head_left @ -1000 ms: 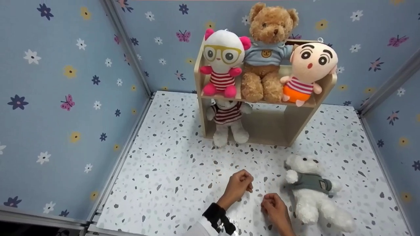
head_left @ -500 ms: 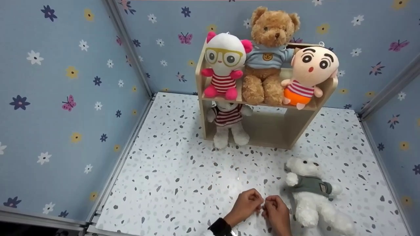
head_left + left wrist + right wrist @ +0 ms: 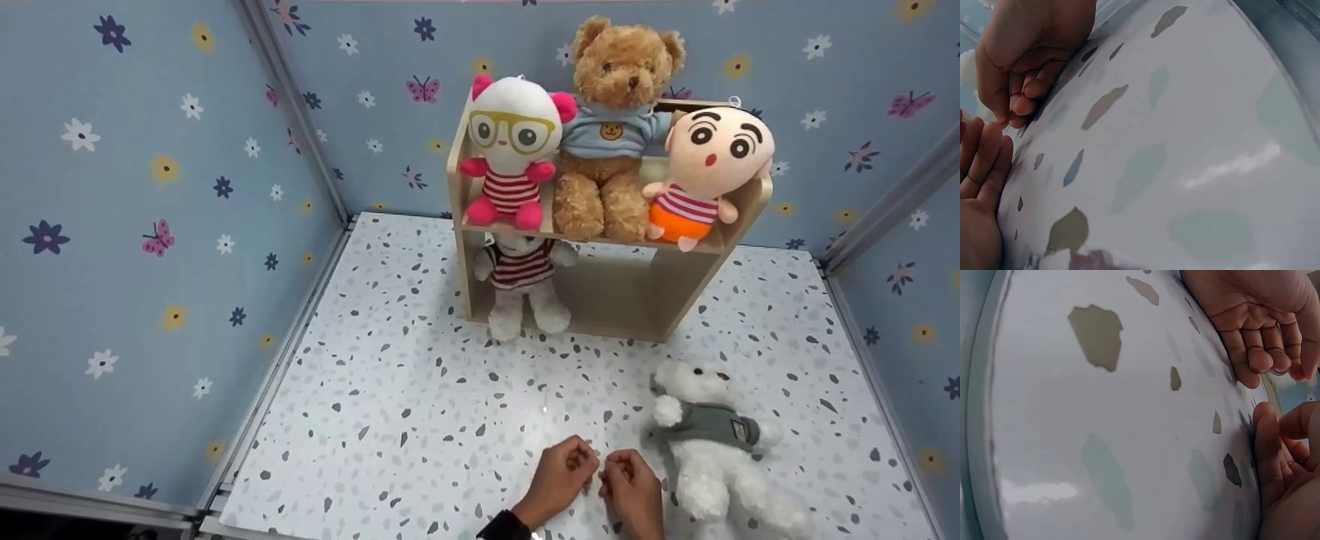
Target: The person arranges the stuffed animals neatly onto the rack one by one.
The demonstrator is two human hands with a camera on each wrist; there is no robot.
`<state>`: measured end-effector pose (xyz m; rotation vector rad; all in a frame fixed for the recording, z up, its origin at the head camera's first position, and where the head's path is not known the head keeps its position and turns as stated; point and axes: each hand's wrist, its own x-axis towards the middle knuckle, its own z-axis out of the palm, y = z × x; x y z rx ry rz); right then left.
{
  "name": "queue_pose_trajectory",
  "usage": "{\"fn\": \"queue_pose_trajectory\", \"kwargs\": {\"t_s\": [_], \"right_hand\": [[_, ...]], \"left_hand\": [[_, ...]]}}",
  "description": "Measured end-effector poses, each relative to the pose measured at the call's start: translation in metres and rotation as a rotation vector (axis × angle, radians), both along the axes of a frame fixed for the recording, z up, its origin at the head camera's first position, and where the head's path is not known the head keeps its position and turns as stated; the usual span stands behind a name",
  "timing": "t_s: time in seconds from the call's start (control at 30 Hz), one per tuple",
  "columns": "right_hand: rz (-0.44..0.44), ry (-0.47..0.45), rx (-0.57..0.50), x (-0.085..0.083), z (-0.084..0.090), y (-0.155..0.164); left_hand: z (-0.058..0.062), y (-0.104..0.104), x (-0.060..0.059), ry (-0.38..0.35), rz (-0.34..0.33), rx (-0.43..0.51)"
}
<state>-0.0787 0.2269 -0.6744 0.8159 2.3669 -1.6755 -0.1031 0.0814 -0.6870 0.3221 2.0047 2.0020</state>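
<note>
Both hands are low over the speckled tabletop near the front, close together with fingers loosely curled and holding nothing. My left hand (image 3: 559, 476), with a black band at its wrist, lies just left of my right hand (image 3: 631, 487). In both wrist views the fingers are bent, with no object between them. Nearest the right hand is a white plush bear (image 3: 705, 465) in a grey-green shirt, lying on its back to the right.
A wooden shelf (image 3: 697, 292) stands at the back. On top sit a pink-and-white panda doll (image 3: 511, 150), a brown teddy bear (image 3: 611, 135) and a boy doll (image 3: 709, 172) in orange shorts. Below is a plush bear (image 3: 523, 277) in a striped shirt. Flowered walls (image 3: 150, 285) enclose the speckled table (image 3: 360, 420).
My left hand has come back toward the front edge and nearer to the right hand. The right hand has hardly moved. The head view has shifted slightly; the toys stay put.
</note>
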Motion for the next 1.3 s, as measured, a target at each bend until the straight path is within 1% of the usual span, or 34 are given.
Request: {"fn": "queue_pose_trajectory", "kwargs": {"t_s": [0.23,0.43,0.57,0.7,0.83,0.97,1.07,1.13,1.23,1.3], "right_hand": [[0.004,-0.011,-0.001,0.001,-0.001,0.0],[0.029,0.023,0.002,0.004,0.0,0.002],[0.047,0.02,-0.014,0.009,0.006,0.001],[0.077,0.033,-0.026,0.016,0.015,-0.003],[0.102,0.038,-0.02,0.025,0.028,-0.006],[0.134,0.053,-0.04,0.032,0.046,-0.006],[0.183,0.092,-0.054,0.034,0.062,-0.005],[0.205,0.123,-0.043,0.035,0.074,-0.004],[0.212,0.188,0.009,0.035,0.095,-0.003],[0.192,0.247,0.064,0.034,0.109,0.001]], "left_hand": [[0.0,-0.001,-0.001,0.009,-0.003,-0.008],[0.001,-0.001,0.0,0.002,-0.015,0.017],[0.0,-0.001,0.0,0.013,-0.016,0.017],[-0.001,-0.002,0.0,0.028,-0.015,0.012],[-0.001,-0.002,0.001,0.044,-0.012,-0.001],[-0.001,-0.004,0.002,0.038,-0.011,-0.008],[-0.001,-0.004,0.002,0.029,-0.006,0.001],[0.0,-0.004,0.002,0.025,-0.007,0.011],[0.002,-0.003,0.002,0.012,-0.006,0.01],[0.002,-0.003,0.002,0.006,-0.007,0.009]]}}
